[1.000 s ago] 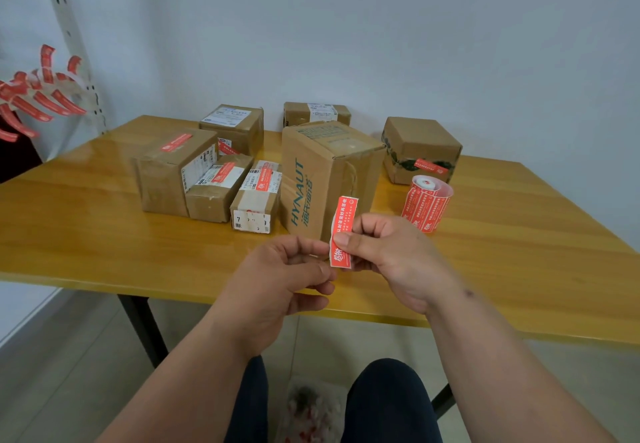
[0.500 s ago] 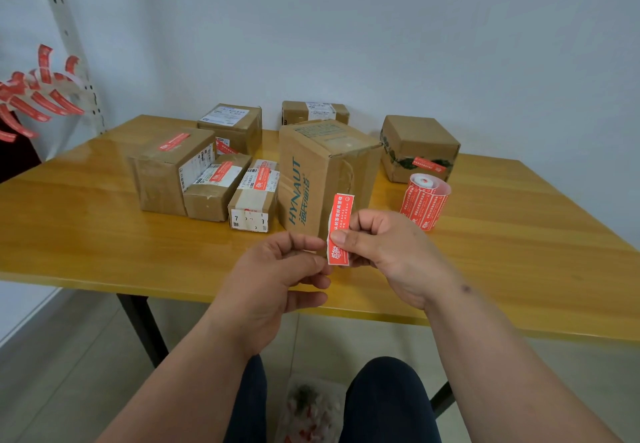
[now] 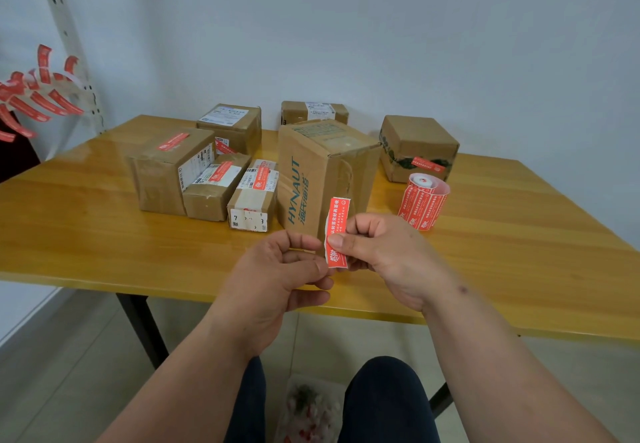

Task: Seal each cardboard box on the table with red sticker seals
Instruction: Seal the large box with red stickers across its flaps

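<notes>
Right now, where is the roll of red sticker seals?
In the head view, the roll of red sticker seals stands on the wooden table, right of the tall HYNAUT cardboard box, just beyond the right hand.

I am seeing a red sticker seal (image 3: 337,231) standing upright above the table's near edge, its white backing peeling along the left side. Behind it the tall HYNAUT box (image 3: 322,179) is standing unsealed; the sticker roll (image 3: 424,205) is resting just right of it.
</notes>
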`<state>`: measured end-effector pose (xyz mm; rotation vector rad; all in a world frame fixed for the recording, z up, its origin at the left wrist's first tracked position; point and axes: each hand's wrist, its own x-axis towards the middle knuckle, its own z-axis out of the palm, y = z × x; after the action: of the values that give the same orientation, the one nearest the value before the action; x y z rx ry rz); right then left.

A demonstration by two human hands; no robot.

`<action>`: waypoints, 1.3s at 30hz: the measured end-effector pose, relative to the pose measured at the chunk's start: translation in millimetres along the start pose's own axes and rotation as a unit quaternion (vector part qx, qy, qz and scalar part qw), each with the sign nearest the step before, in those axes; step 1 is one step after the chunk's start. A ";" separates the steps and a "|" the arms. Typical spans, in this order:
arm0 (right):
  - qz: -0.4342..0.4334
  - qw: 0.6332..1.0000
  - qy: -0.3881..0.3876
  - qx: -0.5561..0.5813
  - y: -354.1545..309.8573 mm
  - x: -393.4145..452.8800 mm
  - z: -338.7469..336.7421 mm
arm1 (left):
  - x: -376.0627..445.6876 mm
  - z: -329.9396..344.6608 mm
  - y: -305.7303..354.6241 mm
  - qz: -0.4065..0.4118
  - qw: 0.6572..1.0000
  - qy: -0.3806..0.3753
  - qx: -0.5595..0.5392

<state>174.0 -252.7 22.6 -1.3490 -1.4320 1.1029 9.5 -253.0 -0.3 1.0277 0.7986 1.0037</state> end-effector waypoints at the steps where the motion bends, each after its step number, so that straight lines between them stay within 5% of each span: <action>1: 0.001 1.000 -0.002 0.002 0.0 0.1 0.4 | 0.0 0.0 -0.1 0.001 1.000 0.000 0.000; 16: 0.026 0.999 -0.008 -0.019 2.3 -1.7 3.8 | -0.4 0.9 2.6 0.015 0.999 0.009 -0.027; 22: -0.074 0.975 0.129 -0.162 -4.4 -6.3 -0.8 | 2.7 -2.7 3.0 0.023 0.998 0.042 -0.033; 28: -0.107 0.961 0.014 -0.256 -8.2 -14.2 6.4 | 2.2 0.4 2.5 0.040 0.998 0.052 0.003; 39: -0.112 0.938 0.022 -0.329 -7.2 -10.9 8.4 | -2.1 2.3 0.1 0.084 0.983 0.078 0.141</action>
<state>164.7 -264.1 27.4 -1.5852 -1.9609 0.4423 10.7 -255.7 0.7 1.2873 1.0177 1.1473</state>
